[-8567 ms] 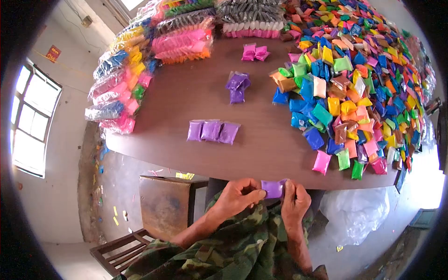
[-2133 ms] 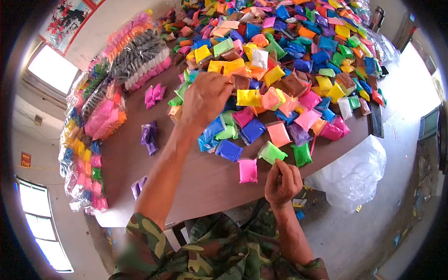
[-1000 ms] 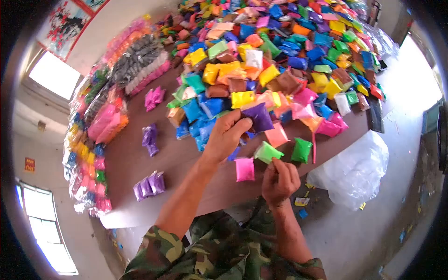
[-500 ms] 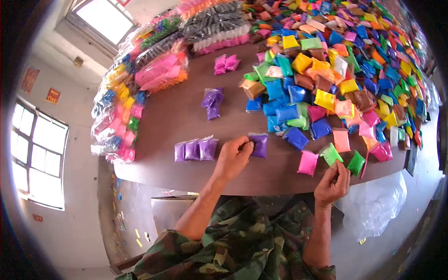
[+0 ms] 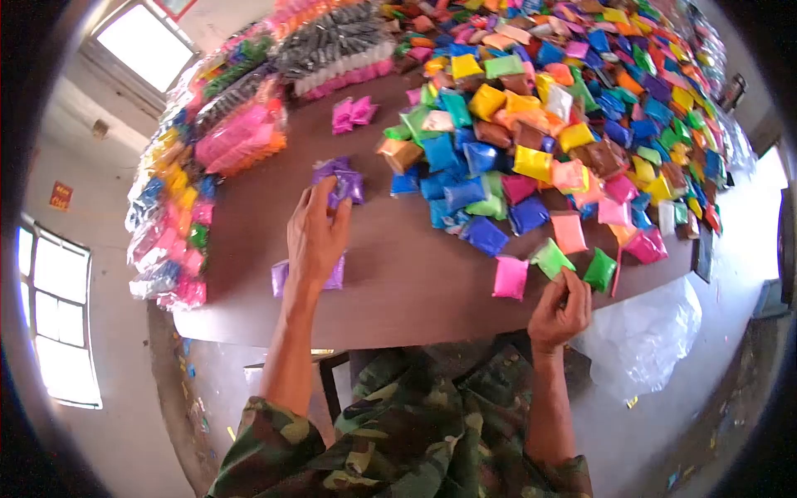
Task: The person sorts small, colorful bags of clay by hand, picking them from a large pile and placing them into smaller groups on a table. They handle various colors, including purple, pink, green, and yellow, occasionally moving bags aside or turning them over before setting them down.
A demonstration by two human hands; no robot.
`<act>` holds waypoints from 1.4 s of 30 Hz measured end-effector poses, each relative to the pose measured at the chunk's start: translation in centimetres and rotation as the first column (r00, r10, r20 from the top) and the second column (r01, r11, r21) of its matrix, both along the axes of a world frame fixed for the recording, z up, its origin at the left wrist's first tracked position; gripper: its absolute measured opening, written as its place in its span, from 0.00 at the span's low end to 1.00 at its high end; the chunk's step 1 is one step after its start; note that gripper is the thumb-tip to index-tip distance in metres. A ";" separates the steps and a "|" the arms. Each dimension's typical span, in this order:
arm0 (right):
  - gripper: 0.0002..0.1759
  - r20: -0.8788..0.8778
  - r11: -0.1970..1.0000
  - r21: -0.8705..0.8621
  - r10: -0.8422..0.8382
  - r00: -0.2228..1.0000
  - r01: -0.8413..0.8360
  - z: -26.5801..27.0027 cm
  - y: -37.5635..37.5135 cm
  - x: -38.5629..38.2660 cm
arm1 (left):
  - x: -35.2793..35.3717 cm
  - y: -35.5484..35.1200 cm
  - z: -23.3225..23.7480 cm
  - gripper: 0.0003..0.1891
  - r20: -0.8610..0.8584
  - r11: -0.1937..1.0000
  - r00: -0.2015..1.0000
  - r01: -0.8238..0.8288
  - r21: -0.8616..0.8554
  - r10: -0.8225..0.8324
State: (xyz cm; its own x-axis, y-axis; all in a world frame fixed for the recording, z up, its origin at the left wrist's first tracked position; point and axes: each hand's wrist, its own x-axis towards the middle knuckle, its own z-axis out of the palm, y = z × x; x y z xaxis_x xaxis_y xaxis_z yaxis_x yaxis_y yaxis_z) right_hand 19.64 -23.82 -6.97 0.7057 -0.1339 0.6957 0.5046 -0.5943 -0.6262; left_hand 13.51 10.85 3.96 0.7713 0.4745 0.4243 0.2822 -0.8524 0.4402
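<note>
My left hand [image 5: 315, 236] reaches over the table with thumb and fingers closed on a purple packet [image 5: 352, 187], at a small cluster of purple packets [image 5: 330, 168]. Partly hidden behind my left forearm is a row of purple packets; one packet [image 5: 281, 279] shows to its left and another [image 5: 334, 275] to its right. My right hand [image 5: 561, 311] pinches the lower corner of a light green packet [image 5: 551, 259] near the table's front edge. Beside that lie a pink packet [image 5: 510, 277] and a dark green packet [image 5: 599, 270].
A large heap of mixed coloured packets [image 5: 531, 162] covers the table's right side. Clear bags of sorted packets [image 5: 241, 141] line the left and back. A few pink packets [image 5: 353, 114] lie on the brown tabletop [image 5: 398, 286]. A clear plastic sheet [image 5: 643, 340] hangs at the right.
My left hand has moved left and away from me to the purple cluster, and the single purple packet has left its front spot. My right hand stays at the light green packet. The view has shifted.
</note>
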 end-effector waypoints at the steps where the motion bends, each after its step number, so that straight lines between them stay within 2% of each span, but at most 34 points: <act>1: 0.08 -0.023 1.000 0.028 0.010 1.000 -0.010 0.2 0.1 -0.1 | -0.3 -1.5 -0.5 0.17 -0.023 0.997 0.997 0.068 -0.043 -0.069; 3: 0.08 -0.003 1.000 0.028 0.001 1.000 0.000 -0.2 0.1 0.1 | -0.6 -5.3 -1.7 0.19 -0.054 0.975 0.979 0.187 -0.117 -0.194; 5: 0.07 0.016 1.000 0.019 0.003 1.000 -0.003 -0.3 0.1 0.2 | -0.4 -8.5 -3.1 0.17 -0.204 0.942 0.922 0.304 -0.142 -0.329; 7: 0.07 0.021 1.000 0.015 0.014 1.000 -0.014 -0.1 0.1 0.2 | 0.0 -11.1 -4.8 0.15 -0.148 0.897 0.890 0.440 0.031 -0.431; 10: 0.08 -0.022 1.000 0.016 0.001 1.000 -0.001 -0.1 -0.1 -0.1 | 0.6 -14.1 -4.7 0.15 -0.116 0.868 0.860 0.493 -0.062 -0.497; 13: 0.09 -0.024 1.000 0.012 0.001 1.000 -0.001 -0.3 -0.3 0.0 | 1.0 -16.3 -4.5 0.13 -0.104 0.818 0.811 0.572 -0.063 -0.576; 14: 0.09 -0.029 1.000 0.022 0.000 1.000 0.001 -0.3 -0.2 -0.1 | 1.1 -16.8 -4.5 0.16 -0.079 0.804 0.801 0.594 -0.015 -0.593; 23: 0.08 0.002 0.998 0.067 0.005 1.000 -0.005 -0.3 -0.1 0.2 | 2.7 -17.6 -4.7 0.17 -0.180 0.791 0.794 0.603 0.104 -0.581; 29: 0.08 0.020 0.997 0.080 -0.001 1.000 -0.001 -0.2 -0.2 0.3 | 2.8 -17.6 -4.8 0.16 -0.177 0.801 0.794 0.597 0.043 -0.582; 42: 0.10 0.029 0.997 0.077 -0.008 1.000 0.006 -0.2 0.0 0.3 | 2.2 -18.7 -6.1 0.24 -0.130 0.809 0.805 0.586 0.032 -0.578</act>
